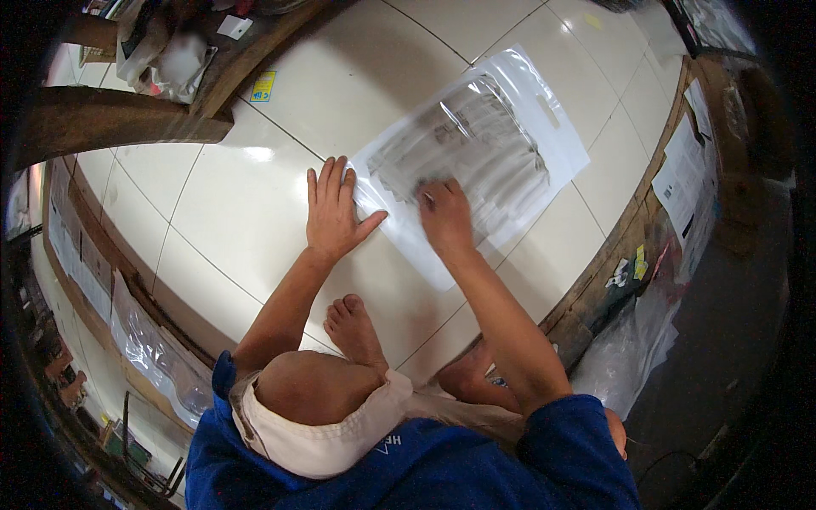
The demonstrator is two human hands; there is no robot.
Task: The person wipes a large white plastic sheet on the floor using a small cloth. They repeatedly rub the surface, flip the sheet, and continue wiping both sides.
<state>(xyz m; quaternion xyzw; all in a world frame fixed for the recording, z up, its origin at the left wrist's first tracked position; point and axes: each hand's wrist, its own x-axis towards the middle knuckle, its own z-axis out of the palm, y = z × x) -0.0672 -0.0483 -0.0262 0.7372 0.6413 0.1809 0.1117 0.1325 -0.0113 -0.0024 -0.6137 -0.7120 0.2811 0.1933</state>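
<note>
A flat white plastic bag (pixel 561 140) with a cut-out handle slot lies tilted on the tiled floor in front of me. Its middle is a glossy, see-through panel (pixel 501 161) with grey, streaky, wrinkled patches; whether these are smears or something inside, I cannot tell. My left hand (pixel 333 208) rests open with fingers spread at the bag's left edge, its thumb reaching onto the white border. Over the panel's lower part, my right hand (pixel 446 217) is closed with curled fingers and slightly blurred. Something small and dark shows at its fingertips, too unclear to name.
A curved wooden piece of furniture (pixel 127 123) holds plastic-wrapped items at upper left. A small yellow-blue label (pixel 263 86) is on the floor tiles (pixel 255 183). At right, a wooden edge (pixel 625 225) carries papers (pixel 677 174) and clear plastic wrap (pixel 625 357). My bare foot (pixel 353 327) is close below.
</note>
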